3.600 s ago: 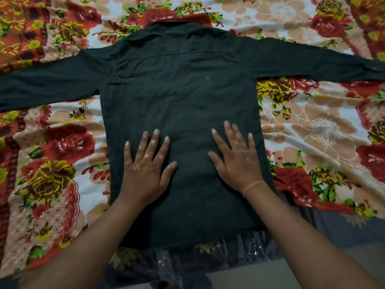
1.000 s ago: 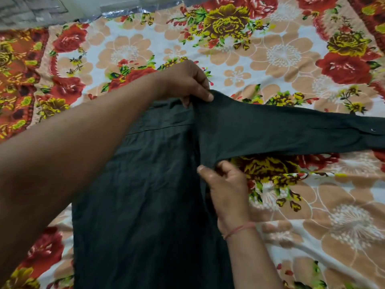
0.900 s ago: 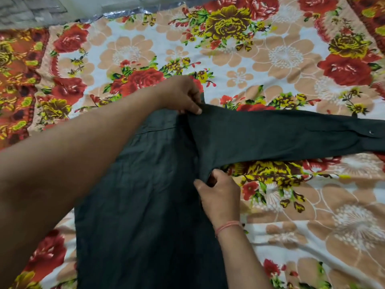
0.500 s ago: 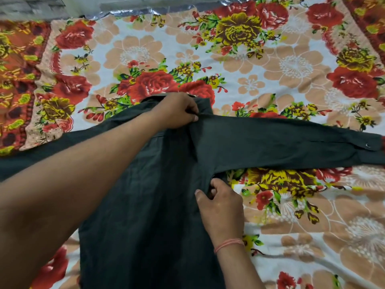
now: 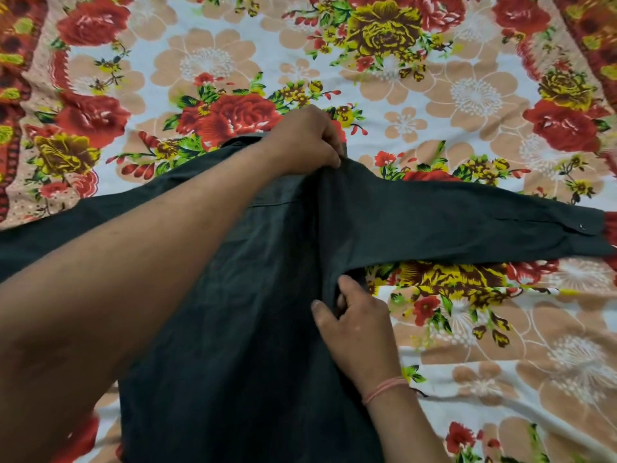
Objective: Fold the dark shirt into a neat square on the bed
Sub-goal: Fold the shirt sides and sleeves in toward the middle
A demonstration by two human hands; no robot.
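The fingers (image 5: 329,152) of the left hand (image 5: 302,142) are clenched on a pinch of dark cloth at the shoulder of the shirt (image 5: 240,312), close beside the collar (image 5: 240,142), with the forearm reaching across the garment from the near left. The fingers (image 5: 345,290) of the right hand (image 5: 357,329) are curled over the folded edge just under the armpit, thumb (image 5: 320,310) on top of the cloth, so this hand too is grasping the shirt. A thin pink thread band (image 5: 384,389) circles the right wrist.

Two hands, one shirt. Between the two grips the right side of the shirt is turned in over the body along a fold line running near to far. Two sleeves show: the right sleeve (image 5: 467,225) stretches flat out to the right, its cuff (image 5: 587,228) carrying one small button (image 5: 581,226) and running toward the right edge of the view; the left sleeve (image 5: 43,238) lies out to the left, mostly hidden behind the forearm. The body of the shirt lies spread on the bed, its near hem out of view.

The bed is covered by one floral sheet (image 5: 467,95), pale with red, yellow and peach flowers, darker red along the left and right borders. No containers are in view.
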